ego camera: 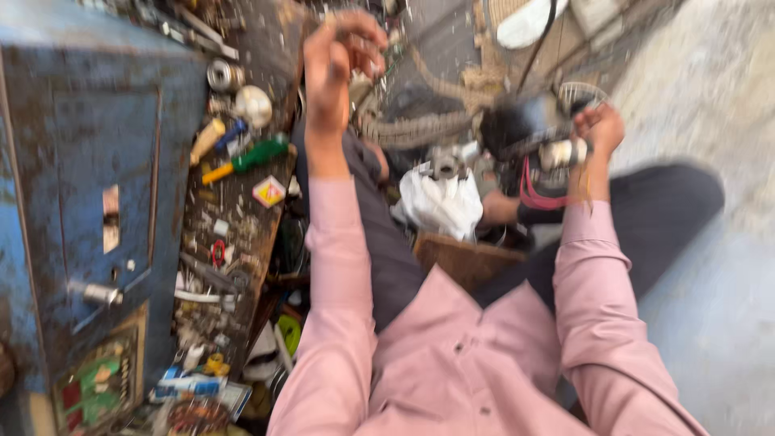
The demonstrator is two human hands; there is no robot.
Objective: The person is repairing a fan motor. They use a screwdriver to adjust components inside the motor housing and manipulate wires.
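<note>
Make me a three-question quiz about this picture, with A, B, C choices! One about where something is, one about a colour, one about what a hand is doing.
1. Where is the blue metal cabinet?
A. At the picture's left
B. At the picture's right
C. On the person's lap

2. What colour are the person's shirt sleeves?
A. Yellow
B. Pink
C. Black

3. What is the right hand doing?
A. Resting flat on the floor
B. Hanging open in the air
C. Holding a black motor-like part

Answers:
1. A, it fills the left edge.
2. B, both arms are in pink.
3. C, its fingers close by the part's pale end.
</note>
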